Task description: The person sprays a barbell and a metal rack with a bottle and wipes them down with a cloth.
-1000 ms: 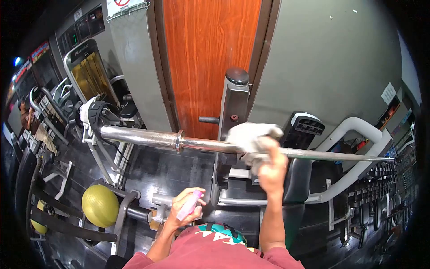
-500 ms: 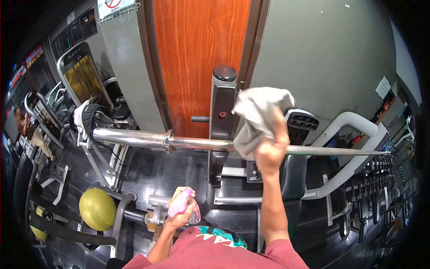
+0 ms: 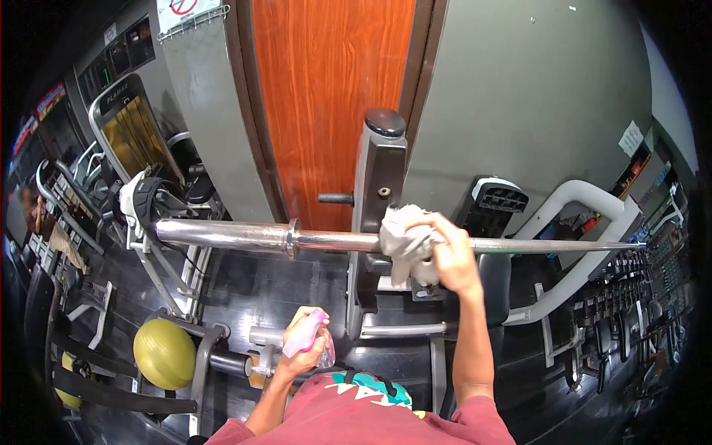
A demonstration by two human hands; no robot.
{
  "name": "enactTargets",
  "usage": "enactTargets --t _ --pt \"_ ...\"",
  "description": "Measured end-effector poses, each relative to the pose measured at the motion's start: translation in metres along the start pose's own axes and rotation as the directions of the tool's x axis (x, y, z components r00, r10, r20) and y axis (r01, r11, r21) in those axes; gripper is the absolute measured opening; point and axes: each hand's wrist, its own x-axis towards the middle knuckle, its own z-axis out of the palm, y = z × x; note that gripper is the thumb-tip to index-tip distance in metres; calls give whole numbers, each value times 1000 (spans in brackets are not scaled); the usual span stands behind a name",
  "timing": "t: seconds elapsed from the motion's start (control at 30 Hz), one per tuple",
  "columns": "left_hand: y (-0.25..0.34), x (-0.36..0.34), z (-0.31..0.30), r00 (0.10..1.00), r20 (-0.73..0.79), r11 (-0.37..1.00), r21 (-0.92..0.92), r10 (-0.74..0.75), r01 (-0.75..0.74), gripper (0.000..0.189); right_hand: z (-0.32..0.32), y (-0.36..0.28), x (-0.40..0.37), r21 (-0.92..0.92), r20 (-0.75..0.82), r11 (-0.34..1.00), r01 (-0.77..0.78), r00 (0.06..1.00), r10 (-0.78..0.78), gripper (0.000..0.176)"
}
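Down onto the bar has come the grey-white cloth (image 3: 404,241), which half a second ago hung loosely spread and partly above it; now it is bunched up. The right hand (image 3: 455,258) has come down a little with it, while the left hand (image 3: 302,343) has barely shifted.

From where I stand, PLAMAX can be read on the dark top of the weight machine (image 3: 137,130) at the left. A green digit, looking like a 1, glows on the wall behind it. The notice (image 3: 185,15) above shows a red prohibition ring, its caption too small to read. Print on the white paper (image 3: 631,139) on the right wall is illegible, as are the far-left signs. White lettering on the maroon shirt (image 3: 356,415) is only partly visible.

The cloth lies under the right hand's curled fingers, pressed against the steel barbell (image 3: 334,241) just right of the upright post (image 3: 378,174). The right hand is closed around the cloth. The left hand, below the bar and well apart from it, is wrapped around a clear bottle with a pink top (image 3: 304,334).
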Motion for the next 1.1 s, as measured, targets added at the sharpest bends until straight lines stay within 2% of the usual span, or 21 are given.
enactTargets --t 0.03,0.07,0.13,0.23,0.27,0.33,0.4,0.47,0.5,0.53,0.63,0.67,0.73,0.77,0.8,0.87,0.93,0.97,1.0,1.07,1.1 --pt "1 -1 -2 1000 -16 1000 -8 -3 3 33 -8 7 -2 60 -56 991 -121 991 124 36" --pt "0 -2 -3 999 -31 1000 -18 -9 9 33 -10 16 -2 219 -144 969 -116 978 150 35" --pt "-2 -4 -9 999 -28 999 -33 -33 32 32 -13 11 -3 215 -315 975 -57 941 125 40" --pt "2 0 -15 997 -22 996 -54 -79 77 31 -7 -4 -8 381 -518 914 141 851 84 47" --pt "4 2 -16 995 -24 994 -56 -96 94 31 -4 -14 -8 513 -588 820 254 800 120 47" --pt "3 4 -21 996 -5 996 -24 -88 88 31 -10 -17 -8 511 -633 801 311 767 106 50" --pt "-1 6 -24 997 20 997 3 -72 72 31 -10 -17 -6 466 -660 847 256 739 139 50" --pt "-8 7 -28 998 43 998 -17 -54 55 32 -13 0 -8 238 -617 958 161 786 21 50" --pt "-10 9 -29 997 50 998 -23 -53 54 32 -7 -4 -10 268 -654 949 163 754 55 51" --pt "-11 9 -29 996 47 997 -32 -75 76 31 -5 -12 -12 379 -656 890 255 752 64 53" --pt "-10 3 -25 989 22 985 -94 -145 146 29 -11 -40 -14 404 -794 839 363 595 125 56" --pt "-8 5 -24 985 7 976 -136 -173 172 27 -14 -40 -18 347 -850 833 431 520 85 53" --pt "-7 6 -21 985 7 974 -151 -170 170 25 -23 -41 -16 226 -861 884 409 509 -16 58" --pt "-11 5 -20 988 20 979 -130 -156 158 26 -21 -44 -14 239 -862 887 396 507 5 63" --pt "-12 4 -20 989 33 983 -109 -144 146 26 -25 -37 -16 278 -781 828 487 616 -100 55" --pt "-11 3 -17 987 60 982 -102 -151 156 28 -25 -25 -12 142 -774 969 204 632 -20 46" --pt "-11 2 -15 985 83 983 -91 -150 157 29 -6 -27 -5 214 -683 974 71 724 98 50" --pt "-11 0 -14 990 81 988 -91 -118 126 30 -2 -15 -5 199 -611 978 62 788 74 51" --pt "-11 -2 -14 993 79 991 -89 -90 97 31 1 -9 -4 71 -496 996 45 869 -4 51" --pt "-10 -5 -13 993 65 991 -80 -100 105 32 10 -11 -4 -85 -284 975 -205 943 174 48" --pt "-9 -7 -13 992 60 990 -76 -112 116 33 11 -3 -5 -387 -236 905 -178 968 90 47"
